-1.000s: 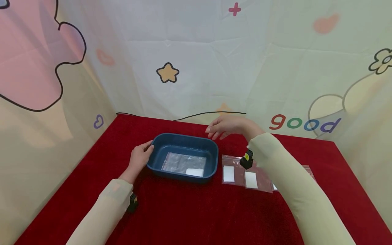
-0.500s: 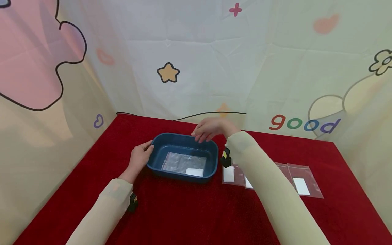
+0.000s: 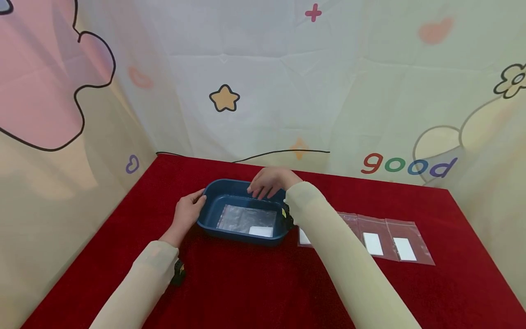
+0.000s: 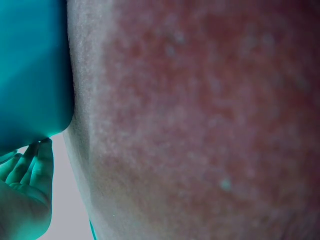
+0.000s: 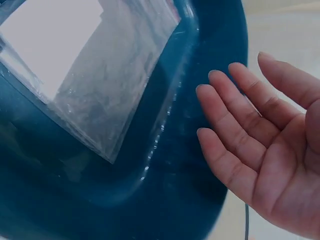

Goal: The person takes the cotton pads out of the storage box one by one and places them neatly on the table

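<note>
A dark blue plastic basin [image 3: 218,235] sits on the red cloth, with my left hand [image 3: 186,213] holding its left end by the rim. The fingers [image 4: 42,165] show against the basin's outer wall in the left wrist view. Inside lie clear zip bags [image 5: 117,80], flat on the bottom, with a white card [image 3: 260,231] at one corner. Over the far right part of the basin hovers my right hand [image 3: 271,182], palm down. Its fingers are relaxed, slightly bent and apart, with nothing in them, as the right wrist view shows.
To the right of the basin, several clear zip bags [image 3: 417,233] lie in a row on the red cloth [image 3: 246,288], each visible one with a white card. My right forearm [image 3: 345,246] covers part of that row. A printed curtain [image 3: 267,91] hangs behind the table.
My right hand has moved left from beyond the basin's right end to above its inside. More of the bag row at right shows now. The left hand and basin stay put.
</note>
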Available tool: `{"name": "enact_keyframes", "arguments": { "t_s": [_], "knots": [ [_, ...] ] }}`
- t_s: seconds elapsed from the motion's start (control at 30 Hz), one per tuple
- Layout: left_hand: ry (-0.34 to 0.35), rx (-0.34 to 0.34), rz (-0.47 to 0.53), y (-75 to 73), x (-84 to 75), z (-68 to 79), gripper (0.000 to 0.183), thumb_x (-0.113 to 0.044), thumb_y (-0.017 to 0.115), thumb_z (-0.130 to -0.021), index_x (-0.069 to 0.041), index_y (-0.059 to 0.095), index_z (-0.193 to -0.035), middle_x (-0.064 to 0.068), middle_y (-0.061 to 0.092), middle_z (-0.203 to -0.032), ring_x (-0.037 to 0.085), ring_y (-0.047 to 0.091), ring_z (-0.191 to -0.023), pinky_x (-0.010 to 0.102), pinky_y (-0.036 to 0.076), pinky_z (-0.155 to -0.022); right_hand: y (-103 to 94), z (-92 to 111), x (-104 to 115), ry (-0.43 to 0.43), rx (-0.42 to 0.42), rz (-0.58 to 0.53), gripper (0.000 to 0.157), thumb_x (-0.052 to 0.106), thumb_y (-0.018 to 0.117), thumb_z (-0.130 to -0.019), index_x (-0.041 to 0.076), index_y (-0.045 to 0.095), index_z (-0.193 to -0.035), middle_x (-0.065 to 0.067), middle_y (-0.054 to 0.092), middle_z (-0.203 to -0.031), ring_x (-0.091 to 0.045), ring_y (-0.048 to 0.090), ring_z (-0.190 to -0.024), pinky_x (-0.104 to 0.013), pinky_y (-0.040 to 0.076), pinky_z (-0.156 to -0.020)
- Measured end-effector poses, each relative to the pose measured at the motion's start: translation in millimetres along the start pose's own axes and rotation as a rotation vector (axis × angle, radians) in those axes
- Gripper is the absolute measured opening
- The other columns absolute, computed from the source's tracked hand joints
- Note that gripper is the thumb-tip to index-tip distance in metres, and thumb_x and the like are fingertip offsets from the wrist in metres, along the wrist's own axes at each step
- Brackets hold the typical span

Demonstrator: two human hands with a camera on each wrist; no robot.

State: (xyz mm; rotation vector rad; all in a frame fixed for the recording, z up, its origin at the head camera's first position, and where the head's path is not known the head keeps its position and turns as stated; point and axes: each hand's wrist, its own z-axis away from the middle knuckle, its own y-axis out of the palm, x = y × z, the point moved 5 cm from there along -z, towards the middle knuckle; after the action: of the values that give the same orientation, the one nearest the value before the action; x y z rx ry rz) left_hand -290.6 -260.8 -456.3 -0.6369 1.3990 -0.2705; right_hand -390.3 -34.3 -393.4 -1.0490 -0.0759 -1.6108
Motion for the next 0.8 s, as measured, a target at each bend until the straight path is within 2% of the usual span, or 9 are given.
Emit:
{"name": "enact_keyframes", "arguments": {
  "t_s": [0.17, 0.53, 0.8],
  "knots": [
    [0.017, -0.010, -0.010, -2.0, -0.5, 1.2, 0.046, -0.020, 0.047, -0.109, -0.001, 0.048, -0.151, 0.024, 0.051, -0.153, 0.041, 0.052, -0.139, 0.053, 0.048, -0.113, 6.5, -5, -1, 0.020, 0.017, -0.004, 0.044, 0.026, 0.058, -0.104, 0.005, 0.059, -0.143, -0.016, 0.062, -0.144, -0.031, 0.061, -0.133, -0.044, 0.047, -0.117],
    [0.002, -0.011, -0.004, -0.9, 1.4, 0.4, 0.047, -0.022, 0.048, -0.109, -0.002, 0.048, -0.151, 0.023, 0.050, -0.154, 0.040, 0.051, -0.141, 0.052, 0.047, -0.115, 19.7, -18, -14, 0.154, 0.043, -0.009, 0.042, 0.027, 0.063, -0.101, 0.003, 0.065, -0.136, -0.016, 0.065, -0.140, -0.030, 0.062, -0.132, -0.044, 0.046, -0.117],
    [0.000, -0.013, 0.006, -0.3, -0.6, 0.3, 0.046, -0.020, 0.049, -0.109, -0.002, 0.048, -0.151, 0.022, 0.050, -0.154, 0.039, 0.052, -0.141, 0.053, 0.047, -0.115, 21.2, -17, -18, 0.203, 0.043, 0.048, 0.042, 0.029, 0.062, -0.102, 0.002, 0.066, -0.133, -0.016, 0.066, -0.140, -0.029, 0.061, -0.132, -0.044, 0.046, -0.117]
  ]
}}
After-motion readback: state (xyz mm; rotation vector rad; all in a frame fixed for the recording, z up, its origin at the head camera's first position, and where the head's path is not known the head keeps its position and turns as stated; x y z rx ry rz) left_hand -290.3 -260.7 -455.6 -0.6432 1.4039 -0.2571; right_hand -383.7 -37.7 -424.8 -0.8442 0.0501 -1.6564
